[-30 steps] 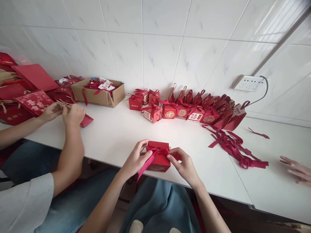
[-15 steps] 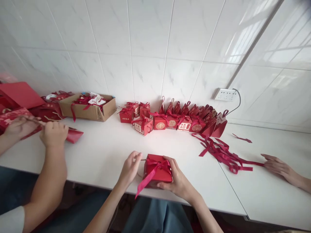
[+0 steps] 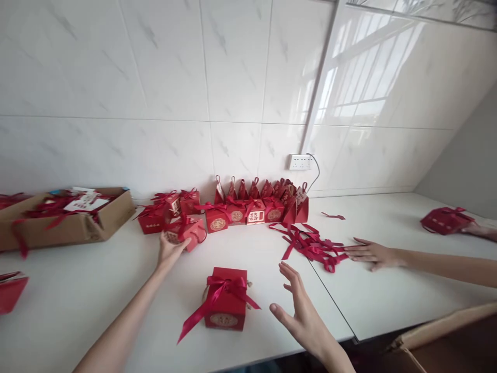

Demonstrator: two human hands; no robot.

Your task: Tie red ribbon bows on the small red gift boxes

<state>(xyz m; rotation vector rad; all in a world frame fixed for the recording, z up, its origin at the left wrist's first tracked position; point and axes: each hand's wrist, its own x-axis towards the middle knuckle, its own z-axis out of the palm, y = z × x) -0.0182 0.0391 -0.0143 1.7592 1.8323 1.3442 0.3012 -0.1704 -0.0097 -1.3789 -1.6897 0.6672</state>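
Observation:
A red gift box (image 3: 226, 303) with a ribbon bow on top and a round gold emblem on its front stands by itself on the table before me. My left hand (image 3: 171, 249) reaches past it to a smaller-looking red gift box (image 3: 195, 234), thumb and fingers around its near left side. The fingertips behind that box are partly hidden. To the right of the nearer box, my right hand (image 3: 297, 311) hovers over the table, fingers apart and holding nothing.
Red boxes (image 3: 217, 220) and peaked, looped packages (image 3: 267, 187) line the wall. A cardboard carton (image 3: 112, 217) stands left; loose ribbons (image 3: 310, 243) lie right. Another person's hand (image 3: 373, 255) touches the ribbons; another hand (image 3: 479, 231) is at a red box (image 3: 446, 220) far right.
Both my hands have let go of the bowed gift box, which now stands on the table. My left hand has moved forward to another box; my right has opened. The view has swung right.

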